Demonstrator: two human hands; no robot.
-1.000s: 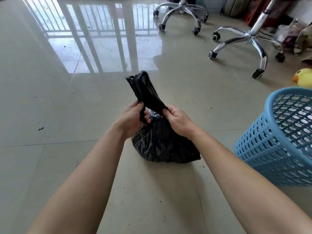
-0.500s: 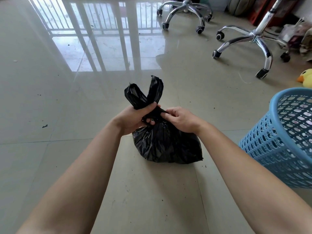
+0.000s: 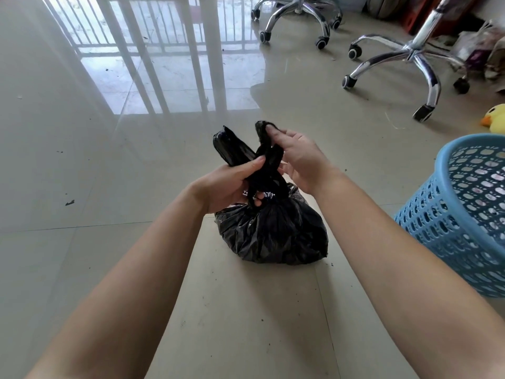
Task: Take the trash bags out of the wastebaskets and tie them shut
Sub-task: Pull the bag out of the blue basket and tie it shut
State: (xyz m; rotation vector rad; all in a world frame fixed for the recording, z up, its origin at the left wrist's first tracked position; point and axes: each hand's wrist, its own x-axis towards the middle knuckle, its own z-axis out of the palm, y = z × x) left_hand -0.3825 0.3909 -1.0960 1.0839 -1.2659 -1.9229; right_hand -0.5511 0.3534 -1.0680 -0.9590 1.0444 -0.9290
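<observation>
**Knot half made on the black bag**

Our black trash bag [image 3: 273, 236] sits on the floor tiles [image 3: 109, 242], near the blue wastebasket [image 3: 464, 214] and already out of it; our left hand [image 3: 226, 184] grips where its twisted tails [image 3: 232, 149] cross; our right hand [image 3: 297, 157] pinches one tail by the tip. Next, we judge, that tail must tuck under the crossing and be pulled snug.

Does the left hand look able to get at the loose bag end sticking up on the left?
Probably yes: the loose end rises just past the left hand's thumb, nothing between, though that hand grips the trash bag's neck.
</observation>
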